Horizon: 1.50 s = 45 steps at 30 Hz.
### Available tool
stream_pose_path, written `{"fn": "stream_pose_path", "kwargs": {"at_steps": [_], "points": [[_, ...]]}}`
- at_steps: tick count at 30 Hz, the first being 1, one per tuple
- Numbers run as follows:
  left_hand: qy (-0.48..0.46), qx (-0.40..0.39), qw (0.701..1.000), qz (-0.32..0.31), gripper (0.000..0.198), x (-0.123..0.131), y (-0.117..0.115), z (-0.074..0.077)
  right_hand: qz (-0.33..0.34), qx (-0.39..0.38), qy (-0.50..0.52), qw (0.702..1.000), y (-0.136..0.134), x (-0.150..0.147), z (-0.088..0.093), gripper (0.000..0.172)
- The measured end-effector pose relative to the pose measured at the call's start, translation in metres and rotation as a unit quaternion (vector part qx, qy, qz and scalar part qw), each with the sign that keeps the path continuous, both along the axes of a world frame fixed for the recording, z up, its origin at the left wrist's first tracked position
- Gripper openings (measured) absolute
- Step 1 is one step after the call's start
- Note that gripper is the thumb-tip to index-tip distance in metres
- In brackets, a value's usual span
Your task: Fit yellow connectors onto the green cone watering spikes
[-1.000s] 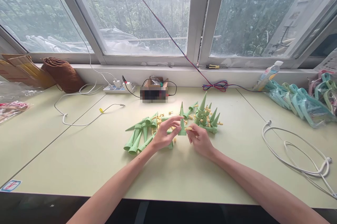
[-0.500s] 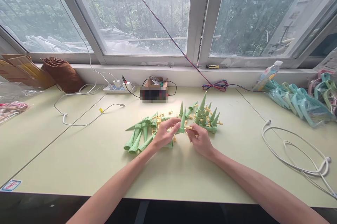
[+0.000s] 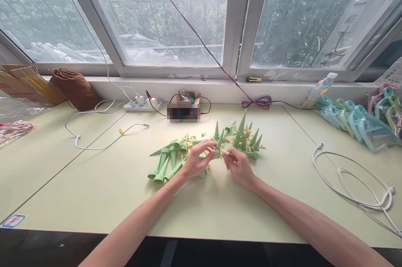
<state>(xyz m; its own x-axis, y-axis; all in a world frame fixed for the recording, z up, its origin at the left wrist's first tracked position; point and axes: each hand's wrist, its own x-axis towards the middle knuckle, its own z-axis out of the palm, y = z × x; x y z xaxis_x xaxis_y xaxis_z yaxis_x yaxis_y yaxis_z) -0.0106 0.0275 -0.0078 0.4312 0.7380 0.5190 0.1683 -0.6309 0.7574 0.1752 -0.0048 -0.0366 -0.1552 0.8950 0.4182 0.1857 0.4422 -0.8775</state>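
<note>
My left hand pinches the base of a green plastic cone spike whose tip leans up and to the right. My right hand pinches a small yellow peg held against the cone's base. Both hands hover over the pale green table. Left of my hands lies a pile of green cones on their sides. Behind and to the right stands a cluster of upright green cones with several loose yellow pegs scattered among them.
A white cable coils at the right. Teal plastic clips in bags lie at the far right. A power strip, a small box, a brown pouch and another white cable sit near the window sill.
The green cone in my left hand has tilted from upright to leaning right. My right hand keeps the yellow peg at its base.
</note>
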Motion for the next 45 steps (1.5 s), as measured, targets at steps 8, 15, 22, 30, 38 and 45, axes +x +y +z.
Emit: {"fn": "stream_pose_path", "kwargs": {"at_steps": [8,15,22,30,38,45], "points": [[0.009,0.034,0.999,0.018,0.022,0.0031,-0.0002,-0.0044,0.001,-0.014,0.021,1.0,-0.0005,0.0004,0.0012,0.024],[0.01,0.03,0.995,0.098,0.033,0.0017,-0.0017,0.0005,-0.021,-0.002,0.015,1.0,-0.0006,-0.0005,0.0007,0.023],[-0.001,-0.033,0.991,0.13,0.045,0.0017,-0.0008,-0.0006,-0.021,0.03,-0.029,0.999,-0.0013,-0.0007,-0.0015,0.022],[0.012,-0.099,0.99,0.097,0.053,0.0022,-0.0031,-0.0012,-0.009,0.07,-0.071,0.995,-0.0023,-0.0012,0.0004,0.026],[0.026,-0.116,0.991,0.064,0.046,-0.0002,-0.0046,0.0025,-0.008,0.066,-0.079,0.995,-0.0017,-0.0002,-0.0014,0.028],[0.016,-0.129,0.99,0.053,0.041,-0.0015,-0.0023,-0.0012,-0.011,0.058,-0.074,0.996,-0.0012,-0.0008,-0.0024,0.029]]}}
